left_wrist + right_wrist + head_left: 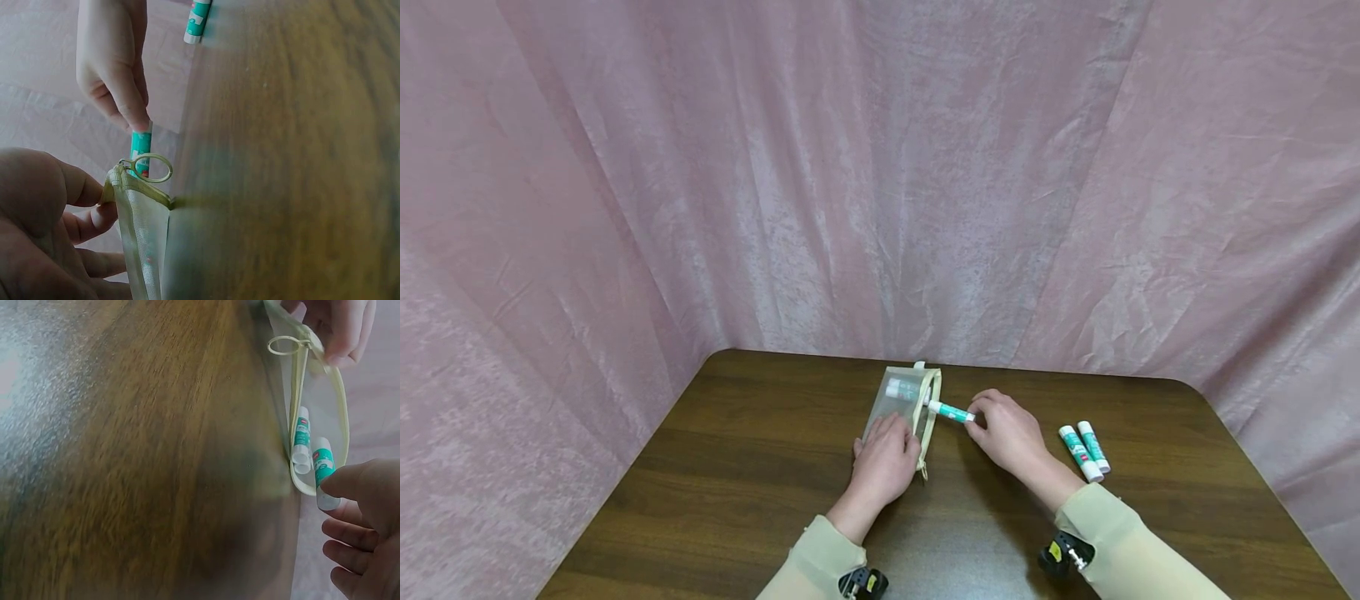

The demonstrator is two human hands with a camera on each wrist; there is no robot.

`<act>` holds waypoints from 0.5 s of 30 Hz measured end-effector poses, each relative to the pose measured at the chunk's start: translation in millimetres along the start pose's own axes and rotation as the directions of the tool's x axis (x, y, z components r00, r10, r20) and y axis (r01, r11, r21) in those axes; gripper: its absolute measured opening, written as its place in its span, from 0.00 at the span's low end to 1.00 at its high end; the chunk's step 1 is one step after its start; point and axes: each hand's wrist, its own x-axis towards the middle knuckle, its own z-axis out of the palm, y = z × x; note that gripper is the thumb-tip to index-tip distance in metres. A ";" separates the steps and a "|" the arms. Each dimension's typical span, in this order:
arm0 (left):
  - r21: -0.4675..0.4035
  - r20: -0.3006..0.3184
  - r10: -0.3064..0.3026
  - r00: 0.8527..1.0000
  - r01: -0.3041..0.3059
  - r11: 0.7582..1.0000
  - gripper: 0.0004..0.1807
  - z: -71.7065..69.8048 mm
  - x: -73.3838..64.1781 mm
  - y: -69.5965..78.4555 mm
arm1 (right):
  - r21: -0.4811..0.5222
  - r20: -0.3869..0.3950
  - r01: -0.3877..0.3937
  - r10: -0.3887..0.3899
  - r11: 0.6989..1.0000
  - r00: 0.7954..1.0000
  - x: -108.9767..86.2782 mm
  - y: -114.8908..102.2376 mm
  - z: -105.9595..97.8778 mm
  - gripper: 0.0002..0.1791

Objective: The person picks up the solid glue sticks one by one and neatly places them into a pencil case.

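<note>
A pale mesh zipper pouch (880, 398) lies on the table with its zipped side open toward the right. My left hand (887, 457) pinches the upper edge of the opening between thumb and fingers, as the left wrist view shows. Between the thumb and fingertips of my right hand (1009, 429) is a green-and-white glue stick (324, 464), its front end right at the pouch's mouth. Inside the pouch, more glue sticks (302, 436) lie side by side, seen through the opening. The zipper's ring pull (153, 169) hangs at the near corner.
Two more glue sticks (1080, 452) lie side by side on the brown wooden table (760, 467), to the right of my right hand. A pink curtain (820, 183) hangs behind the table's far edge and along its sides.
</note>
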 end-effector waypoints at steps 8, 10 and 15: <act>0.006 0.070 -0.049 0.996 0.048 0.999 0.14 -9.4 0.7 9.5 | 0.004 0.022 0.014 -0.014 1.000 1.000 9.0 -6.9 10.0 0.06; 0.024 0.076 -0.054 0.996 0.053 0.998 0.14 -9.6 0.7 10.2 | 0.003 0.025 0.022 -0.022 1.000 0.999 11.5 -8.8 13.1 0.06; 0.034 0.083 -0.060 0.995 0.057 0.998 0.13 -10.4 0.7 11.4 | -0.009 0.024 0.031 -0.030 0.999 0.999 16.2 -14.1 18.3 0.07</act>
